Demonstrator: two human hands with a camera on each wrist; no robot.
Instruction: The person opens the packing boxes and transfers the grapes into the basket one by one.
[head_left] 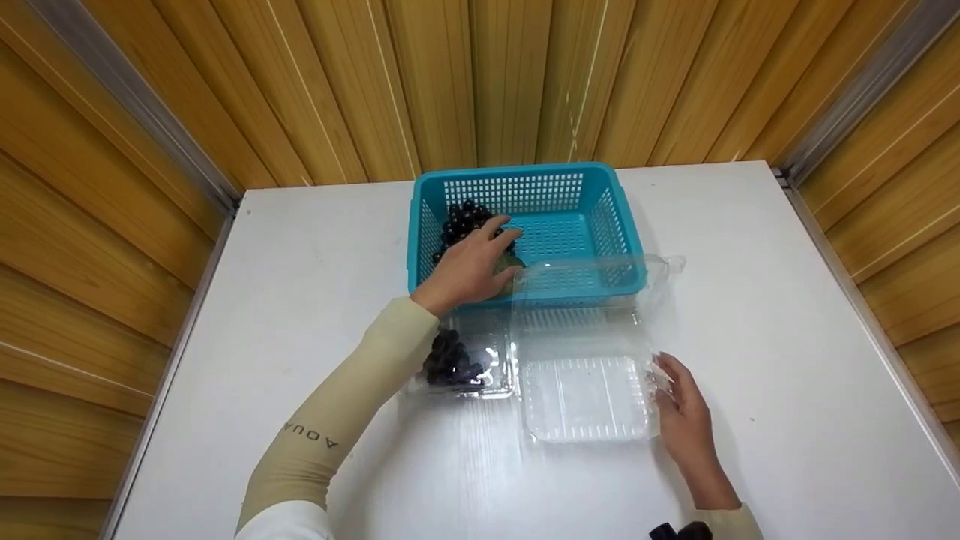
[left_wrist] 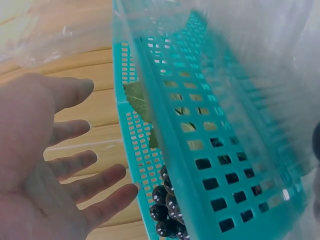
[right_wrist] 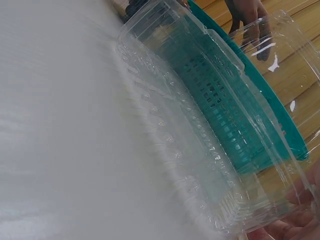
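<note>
My left hand [head_left: 469, 266] reaches over the left part of a turquoise plastic basket [head_left: 517, 172], its fingers spread and holding nothing. Beneath and beyond it lies a bunch of dark grapes [head_left: 466, 216]. A green leaf [left_wrist: 137, 100] shows inside the basket in the left wrist view. At the right side of a clear plastic clamshell container [head_left: 589, 401], my right hand [head_left: 684, 416] grips the wall between thumb and fingers. This container stands with its lid raised, the lid leaning over the basket's front rim. No fruit shows in it.
Left of the open container stands another clear plastic container [head_left: 496, 379] with dark grapes [head_left: 451, 364] inside, partly behind my left forearm. All stand on a white table [head_left: 315, 270]. Wood-look panels [head_left: 510, 82] enclose the table at the back and sides.
</note>
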